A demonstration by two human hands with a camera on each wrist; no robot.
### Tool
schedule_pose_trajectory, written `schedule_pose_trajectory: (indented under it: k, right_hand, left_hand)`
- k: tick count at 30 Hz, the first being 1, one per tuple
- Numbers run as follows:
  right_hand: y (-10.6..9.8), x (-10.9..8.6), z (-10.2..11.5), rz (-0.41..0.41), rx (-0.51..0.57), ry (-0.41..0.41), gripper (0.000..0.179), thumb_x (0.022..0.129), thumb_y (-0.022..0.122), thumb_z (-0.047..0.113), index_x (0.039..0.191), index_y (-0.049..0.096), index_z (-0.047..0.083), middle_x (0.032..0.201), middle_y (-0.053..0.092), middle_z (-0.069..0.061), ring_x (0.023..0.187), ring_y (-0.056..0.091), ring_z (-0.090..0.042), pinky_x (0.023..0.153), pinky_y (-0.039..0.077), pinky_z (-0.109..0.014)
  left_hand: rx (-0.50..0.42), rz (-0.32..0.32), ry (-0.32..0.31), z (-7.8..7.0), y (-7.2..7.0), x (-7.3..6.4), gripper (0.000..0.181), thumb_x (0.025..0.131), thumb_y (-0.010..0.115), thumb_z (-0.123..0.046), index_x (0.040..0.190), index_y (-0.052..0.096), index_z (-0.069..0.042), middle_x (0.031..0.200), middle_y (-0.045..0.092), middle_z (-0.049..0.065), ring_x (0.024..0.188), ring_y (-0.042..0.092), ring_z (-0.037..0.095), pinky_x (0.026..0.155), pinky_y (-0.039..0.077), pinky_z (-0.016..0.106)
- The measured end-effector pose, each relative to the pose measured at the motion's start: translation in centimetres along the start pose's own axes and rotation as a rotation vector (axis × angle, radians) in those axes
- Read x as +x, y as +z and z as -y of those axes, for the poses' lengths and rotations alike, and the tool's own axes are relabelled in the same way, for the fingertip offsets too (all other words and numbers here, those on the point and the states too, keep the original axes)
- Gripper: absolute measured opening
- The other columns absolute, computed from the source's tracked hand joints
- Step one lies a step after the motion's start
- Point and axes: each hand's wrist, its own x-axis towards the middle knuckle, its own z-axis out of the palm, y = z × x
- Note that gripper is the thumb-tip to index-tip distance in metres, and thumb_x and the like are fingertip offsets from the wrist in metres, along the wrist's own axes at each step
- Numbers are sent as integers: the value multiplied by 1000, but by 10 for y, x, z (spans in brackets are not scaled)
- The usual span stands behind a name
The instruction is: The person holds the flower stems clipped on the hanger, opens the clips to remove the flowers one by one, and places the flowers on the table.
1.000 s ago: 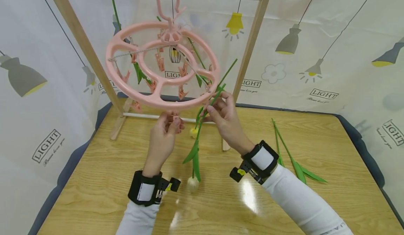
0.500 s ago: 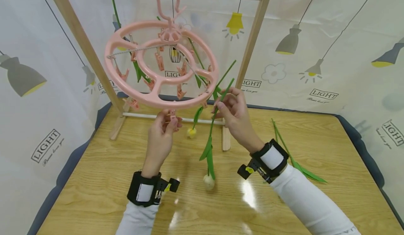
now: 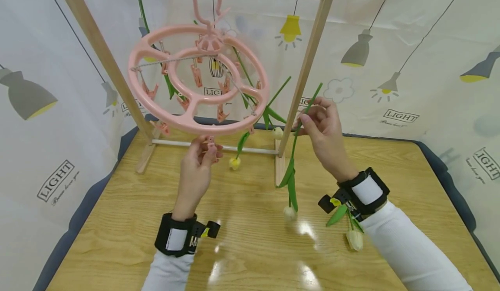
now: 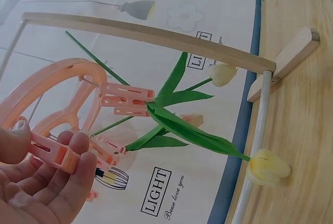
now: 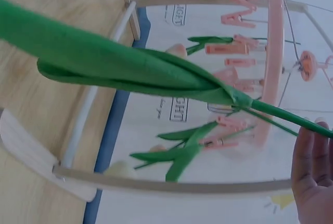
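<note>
A pink round clip hanger (image 3: 218, 130) hangs by its hook from the stand's white top bar. At its near edge, my left hand (image 3: 195, 165) pinches one of its pink clothespins (image 4: 52, 151) between thumb and fingers. My right hand (image 3: 324, 134), right of the hanger, pinches the green stem of an artificial cream tulip (image 3: 290, 214), whose bloom points down. In the right wrist view, the tulip's leaf (image 5: 130, 67) lies across the picture. Other tulips hang bloom-down from the hanger, among them a yellow one (image 3: 235, 163) and a white one (image 3: 277, 133).
The wooden stand's right post (image 3: 312, 52) rises between the hanger and my right hand, and its foot (image 3: 280, 169) rests on the table (image 3: 242, 247). Another white tulip (image 3: 354, 240) lies on the table beneath my right forearm. A printed cloth backdrop (image 3: 390, 82) surrounds the table.
My right hand has moved right, carrying the cream tulip away from the hanger and past the post. My left hand stays at the clothespin, with the hanger shifted slightly left.
</note>
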Motion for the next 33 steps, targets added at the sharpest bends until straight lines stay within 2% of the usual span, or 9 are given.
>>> schedule_pose_trajectory:
  k: [8, 15, 23, 29, 33]
  right_hand:
    - [-32, 7, 8, -24, -50, -50, 27, 98, 48, -4, 123, 44, 4, 94, 60, 0, 79, 61, -13, 65, 57, -15]
    - [-59, 13, 13, -102, -109, -30, 29, 97, 52, 1, 125, 45, 4, 96, 58, -3, 78, 60, -13, 62, 57, -14]
    - [-90, 18, 19, -194, -117, -30, 29, 96, 53, 1, 124, 48, 4, 94, 58, -5, 75, 60, -12, 61, 55, -13]
    - [-113, 18, 20, -234, -182, -11, 30, 96, 53, 2, 125, 47, 6, 95, 57, -5, 75, 59, -12, 61, 54, -11]
    - [-130, 18, 19, -262, -263, 21, 30, 97, 52, 4, 127, 46, 7, 96, 56, -4, 74, 58, -10, 60, 52, -9]
  left_hand:
    - [7, 0, 7, 0, -1, 0, 32, 101, 48, -15, 126, 51, 5, 107, 66, 29, 89, 65, 29, 74, 52, 13]
    - [19, -7, 13, 0, -2, 0, 32, 101, 48, -14, 126, 51, 5, 106, 67, 27, 89, 65, 29, 73, 51, 13]
    - [21, -3, 19, -1, -3, -1, 31, 100, 49, -14, 126, 51, 4, 106, 66, 25, 89, 66, 27, 74, 52, 13]
    - [13, 0, 17, -2, -4, -2, 30, 100, 50, -12, 125, 51, 4, 107, 65, 28, 89, 66, 29, 74, 52, 12]
    - [8, 0, 11, -1, -4, -2, 31, 100, 49, -12, 126, 51, 5, 107, 65, 28, 90, 66, 30, 74, 52, 13]
